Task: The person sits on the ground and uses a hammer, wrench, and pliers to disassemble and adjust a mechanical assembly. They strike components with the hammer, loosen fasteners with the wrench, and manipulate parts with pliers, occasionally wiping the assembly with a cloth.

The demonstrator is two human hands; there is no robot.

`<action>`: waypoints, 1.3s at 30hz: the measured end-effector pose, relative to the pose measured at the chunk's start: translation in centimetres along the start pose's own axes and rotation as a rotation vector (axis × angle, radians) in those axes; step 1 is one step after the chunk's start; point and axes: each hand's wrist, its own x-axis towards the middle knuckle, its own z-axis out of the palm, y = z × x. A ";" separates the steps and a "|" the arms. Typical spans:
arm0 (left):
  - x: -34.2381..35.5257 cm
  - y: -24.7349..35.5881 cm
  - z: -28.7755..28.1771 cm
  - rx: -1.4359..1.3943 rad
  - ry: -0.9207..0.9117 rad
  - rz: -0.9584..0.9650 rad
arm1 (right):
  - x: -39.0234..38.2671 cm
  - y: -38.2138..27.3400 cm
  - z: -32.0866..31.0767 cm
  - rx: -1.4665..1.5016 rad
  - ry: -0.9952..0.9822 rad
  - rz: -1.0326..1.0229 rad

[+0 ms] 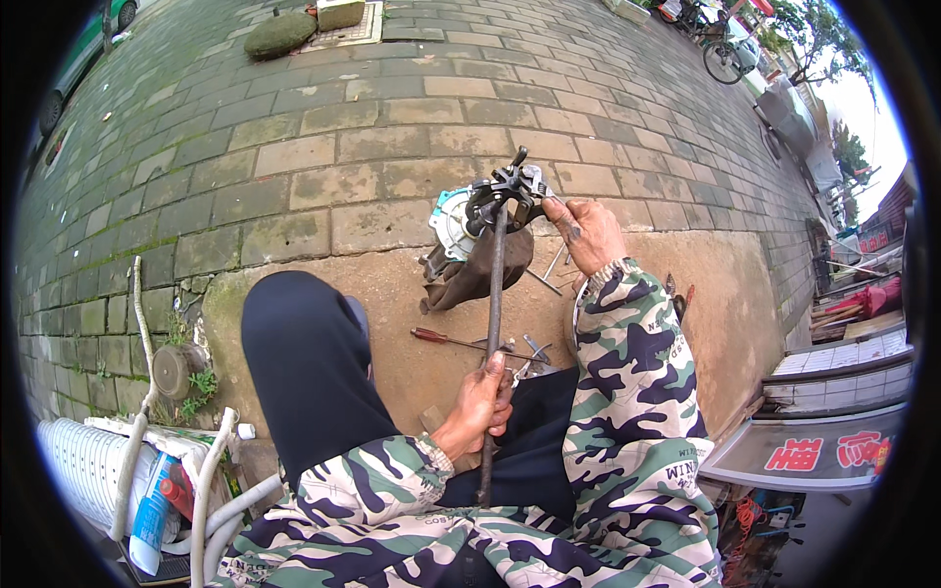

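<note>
A long dark metal bar (pixel 497 299) runs upward from my lap to a black metal clamp-like tool (pixel 495 194) with jaws. My left hand (pixel 480 412) is closed round the lower part of the bar. My right hand (pixel 585 235) grips a metal wrench (pixel 544 196) at the tool's right side. Behind it lie a pale round housing with cyan trim (pixel 448 227) and a crumpled brown rag (pixel 461 284). On the concrete are a red-handled screwdriver (pixel 429 335), a T-shaped tool (pixel 549 284) and small metal pieces (pixel 533 356), partly hidden.
A brick pavement (pixel 343 147) stretches ahead, with a stone (pixel 279 37) and a parked bicycle (pixel 723 61). Pale pipes (pixel 208 470) and containers (pixel 150 505) stand at lower left. A signboard (pixel 735 451) and shelving (pixel 833 363) line the right.
</note>
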 end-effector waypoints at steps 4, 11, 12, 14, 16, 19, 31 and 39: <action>1.5 1.7 -1.1 0.047 0.092 0.194 | 0.4 0.4 -0.1 -0.005 -0.057 -0.015; 1.0 4.4 -2.0 0.177 0.145 0.293 | -0.1 -0.2 0.3 0.124 -0.065 -0.042; 0.8 4.9 -2.6 0.213 0.170 0.286 | 0.0 -0.3 0.6 0.142 -0.068 -0.051; 0.9 5.7 -2.3 0.299 0.188 0.251 | 0.0 0.3 -0.1 0.128 -0.051 -0.044; 2.2 5.6 -3.2 0.467 0.237 0.324 | 0.3 1.0 0.3 0.130 -0.041 -0.055; 4.1 5.9 -4.6 0.695 0.313 0.489 | 0.6 1.2 0.6 0.147 -0.025 -0.067; 6.3 11.2 -1.2 1.119 0.588 0.746 | -0.6 0.7 1.1 0.221 -0.099 -0.070; 7.7 13.6 3.1 1.119 0.743 0.791 | -3.5 -0.8 1.2 0.240 -0.141 -0.154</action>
